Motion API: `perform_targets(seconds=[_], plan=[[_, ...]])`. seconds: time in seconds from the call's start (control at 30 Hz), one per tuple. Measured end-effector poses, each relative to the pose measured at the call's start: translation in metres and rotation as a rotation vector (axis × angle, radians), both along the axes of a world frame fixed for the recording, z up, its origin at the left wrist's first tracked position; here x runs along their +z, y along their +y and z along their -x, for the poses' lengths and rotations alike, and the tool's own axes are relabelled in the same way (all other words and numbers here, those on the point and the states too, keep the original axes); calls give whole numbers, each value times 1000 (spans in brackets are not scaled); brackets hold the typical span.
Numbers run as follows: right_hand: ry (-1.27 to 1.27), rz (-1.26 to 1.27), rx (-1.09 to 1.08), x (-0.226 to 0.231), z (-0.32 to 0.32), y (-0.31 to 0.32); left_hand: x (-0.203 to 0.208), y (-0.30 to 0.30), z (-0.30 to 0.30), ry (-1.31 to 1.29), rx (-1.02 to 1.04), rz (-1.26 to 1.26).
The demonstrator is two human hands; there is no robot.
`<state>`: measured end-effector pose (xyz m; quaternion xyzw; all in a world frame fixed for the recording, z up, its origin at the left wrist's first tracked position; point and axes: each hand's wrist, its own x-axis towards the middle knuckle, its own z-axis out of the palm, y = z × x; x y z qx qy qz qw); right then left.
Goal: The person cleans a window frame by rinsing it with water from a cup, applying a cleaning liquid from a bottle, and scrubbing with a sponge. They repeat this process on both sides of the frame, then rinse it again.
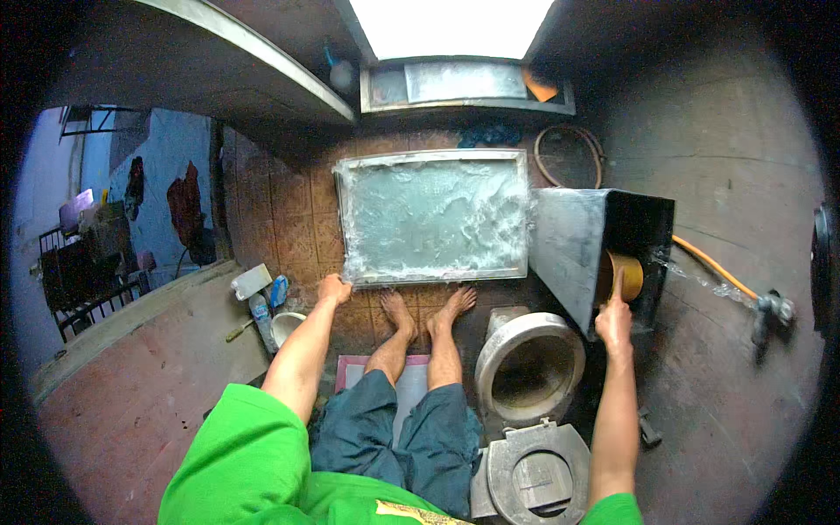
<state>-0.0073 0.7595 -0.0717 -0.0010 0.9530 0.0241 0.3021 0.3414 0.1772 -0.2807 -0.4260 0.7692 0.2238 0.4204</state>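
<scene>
A rectangular frame with a pale rim lies on the tiled floor, and rippled water spreads over its grey-green panel. My left hand is closed at the frame's near left corner. On the right stands a dark, square-mouthed bin. Inside its mouth is a round yellow-brown dipper. My right hand is closed on the dipper's near side, one finger stretched along it. How much water the bin holds, I cannot tell.
An orange hose runs by a wall tap, and water streams from there to the bin. A squat toilet-like bowl and a grey seat stand at my right. Bottles and a white tub sit left.
</scene>
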Motion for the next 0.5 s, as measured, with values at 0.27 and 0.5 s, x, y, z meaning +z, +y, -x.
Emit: perform_targets(seconds=[0.27, 0.5], plan=[[-281, -93, -19, -183, 49, 131, -160, -22, -25, 54, 139, 20], [-304, 187, -478, -219, 57, 123, -311, -23, -25, 205, 376, 280]])
